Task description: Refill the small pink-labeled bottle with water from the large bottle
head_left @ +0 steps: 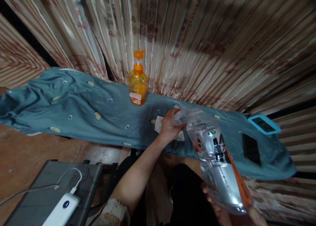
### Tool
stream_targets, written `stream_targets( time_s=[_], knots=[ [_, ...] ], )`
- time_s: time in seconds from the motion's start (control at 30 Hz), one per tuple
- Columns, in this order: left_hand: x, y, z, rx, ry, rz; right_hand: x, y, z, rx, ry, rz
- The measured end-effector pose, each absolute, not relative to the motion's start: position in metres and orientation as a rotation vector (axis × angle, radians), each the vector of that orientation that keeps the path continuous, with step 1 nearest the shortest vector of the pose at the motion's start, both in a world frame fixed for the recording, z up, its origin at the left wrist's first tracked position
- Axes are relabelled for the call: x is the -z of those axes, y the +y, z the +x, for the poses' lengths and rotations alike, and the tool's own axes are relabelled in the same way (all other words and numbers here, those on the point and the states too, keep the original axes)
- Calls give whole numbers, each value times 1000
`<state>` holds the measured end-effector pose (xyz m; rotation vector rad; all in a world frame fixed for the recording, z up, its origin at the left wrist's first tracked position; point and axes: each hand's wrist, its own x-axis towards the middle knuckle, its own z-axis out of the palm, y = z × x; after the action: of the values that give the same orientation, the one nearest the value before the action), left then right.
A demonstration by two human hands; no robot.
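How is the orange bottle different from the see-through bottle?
The orange pump bottle stands upright on the blue cloth; the clear bottle is tilted, held up by the right hand. The orange pump bottle is untouched; the left hand grips the clear bottle's top. The clear bottle looks larger, being nearer. Both carry labels.

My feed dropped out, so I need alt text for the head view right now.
The right hand holds a clear bottle tilted by its base while the left hand grips its cap end, over a teal cloth. On the cloth stand an orange pump bottle, a phone and a blue-framed device.
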<state>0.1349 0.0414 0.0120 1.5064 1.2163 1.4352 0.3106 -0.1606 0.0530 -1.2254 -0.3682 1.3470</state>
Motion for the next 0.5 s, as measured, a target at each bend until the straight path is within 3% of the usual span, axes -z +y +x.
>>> stream_targets(
  time_s=[0.5],
  knots=[
    [-12,41,136,-1425,1225,1496,-55,-163,309,-1317,-399,-1262]
  ],
)
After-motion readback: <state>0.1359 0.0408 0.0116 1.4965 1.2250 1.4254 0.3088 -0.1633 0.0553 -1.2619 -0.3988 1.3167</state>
